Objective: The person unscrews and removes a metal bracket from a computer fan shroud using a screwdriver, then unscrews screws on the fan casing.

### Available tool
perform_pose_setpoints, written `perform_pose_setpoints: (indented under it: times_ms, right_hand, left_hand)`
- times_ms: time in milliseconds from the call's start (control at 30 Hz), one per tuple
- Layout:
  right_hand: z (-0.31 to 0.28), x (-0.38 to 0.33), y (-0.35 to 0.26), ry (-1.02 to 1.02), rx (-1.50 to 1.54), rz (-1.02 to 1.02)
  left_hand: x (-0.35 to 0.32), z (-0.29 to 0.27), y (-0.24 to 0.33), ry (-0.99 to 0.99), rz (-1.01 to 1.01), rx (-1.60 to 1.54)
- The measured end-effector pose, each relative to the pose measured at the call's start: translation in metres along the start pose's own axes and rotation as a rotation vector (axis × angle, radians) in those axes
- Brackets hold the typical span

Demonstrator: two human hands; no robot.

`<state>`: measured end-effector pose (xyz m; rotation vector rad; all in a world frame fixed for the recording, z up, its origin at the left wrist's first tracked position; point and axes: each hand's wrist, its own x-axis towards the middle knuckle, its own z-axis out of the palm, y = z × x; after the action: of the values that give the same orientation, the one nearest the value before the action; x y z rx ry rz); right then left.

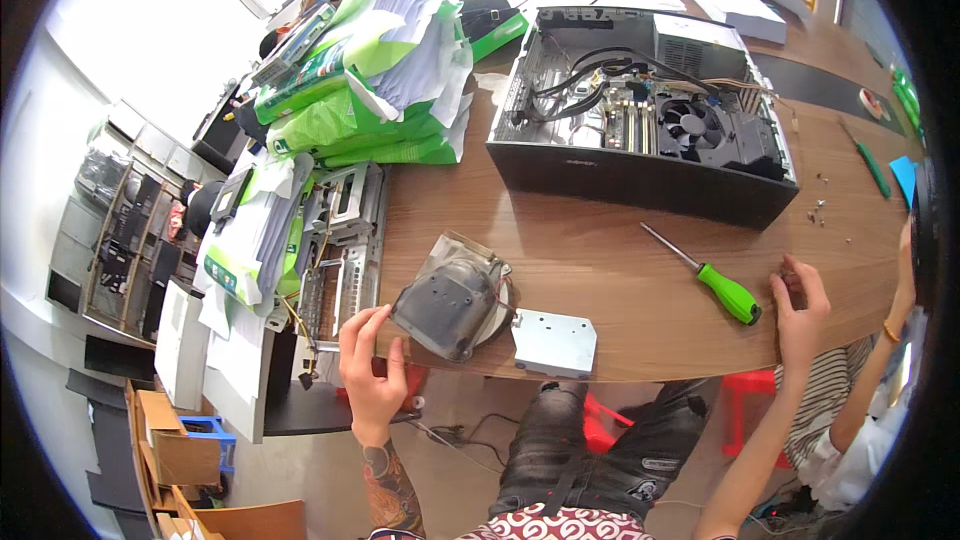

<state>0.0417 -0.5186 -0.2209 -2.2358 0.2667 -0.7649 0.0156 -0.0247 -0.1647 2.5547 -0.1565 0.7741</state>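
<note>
My left hand (372, 370) is at the table's front edge, thumb and fingers apart. Its index fingertip is at the left edge of a dark plastic fan shroud (445, 305), and I cannot tell whether they touch. Beside the shroud lies a silvery metal bracket (554, 342). My right hand (800, 305) rests at the table's right side with its fingertips drawn together; whatever they pinch, if anything, is too small to make out. Just left of it lies a screwdriver with a green handle (728, 293). Farther back stands an opened desktop computer case (640, 175) with cables and a fan inside.
Paper stacks in green wrappers (365, 120) and a metal chassis frame (345, 270) crowd the left. Several small screws (818, 207) and another green-handled screwdriver (873, 170) lie at the right. Another person's arm (880, 350) reaches in there. A red stool (750, 405) stands below the table.
</note>
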Motion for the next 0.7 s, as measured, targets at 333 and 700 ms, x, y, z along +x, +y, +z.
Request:
perform_pose_setpoints:
  times_ms: [333, 700]
  right_hand:
    - [-0.002, -0.002, -0.013, -0.019, 0.029, 0.053]
    - [-0.005, -0.004, -0.014, -0.015, 0.038, 0.023]
  left_hand:
    - [0.019, -0.015, 0.05, -0.267, 0.038, 0.005]
    - [0.021, 0.012, 0.048, -0.267, 0.068, 0.177]
